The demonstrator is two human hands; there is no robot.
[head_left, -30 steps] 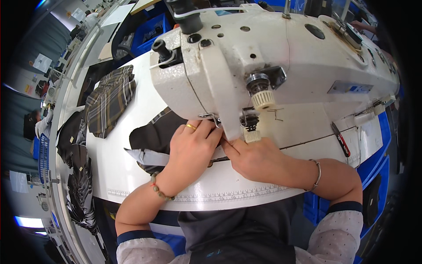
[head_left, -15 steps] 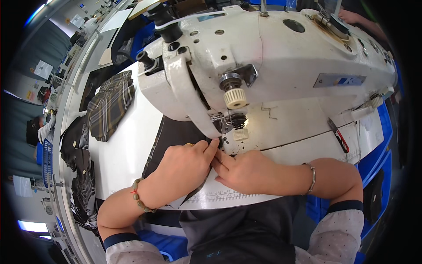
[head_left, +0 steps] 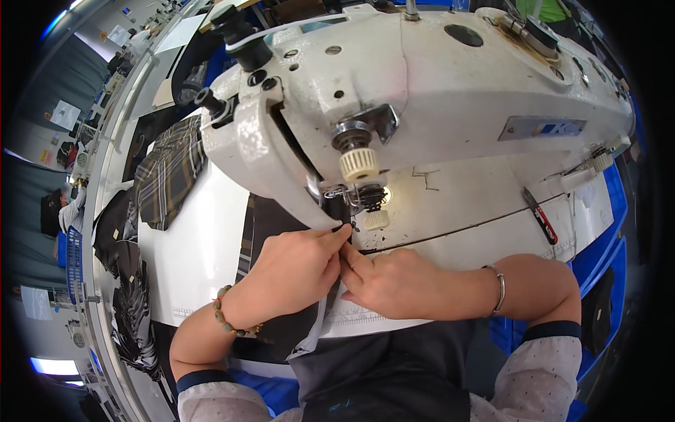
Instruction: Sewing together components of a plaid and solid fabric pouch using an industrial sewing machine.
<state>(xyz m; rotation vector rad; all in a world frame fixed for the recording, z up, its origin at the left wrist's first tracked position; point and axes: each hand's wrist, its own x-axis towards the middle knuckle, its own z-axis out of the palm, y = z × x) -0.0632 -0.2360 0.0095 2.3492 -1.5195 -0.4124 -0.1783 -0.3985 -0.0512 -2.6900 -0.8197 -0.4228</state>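
Dark fabric point(head_left: 281, 232) lies on the white tabletop point(head_left: 204, 246) at six o'clock of the sewing machine point(head_left: 422, 91). Left hand point(head_left: 295, 271) presses flat on it; right hand point(head_left: 394, 281), at its three o'clock, pinches its edge, grip narrow.

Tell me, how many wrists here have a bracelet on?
2. A beaded bracelet is on the left hand wrist; a thin metal bangle is on the right hand wrist. Both hands press dark fabric.

Painted metal and soft cloth.
The sewing machine point(head_left: 436, 91) wears glossy, chipped cream enamel; the dark fabric point(head_left: 281, 232) looks matt woven cloth; the table point(head_left: 204, 246) is smooth white laminate.
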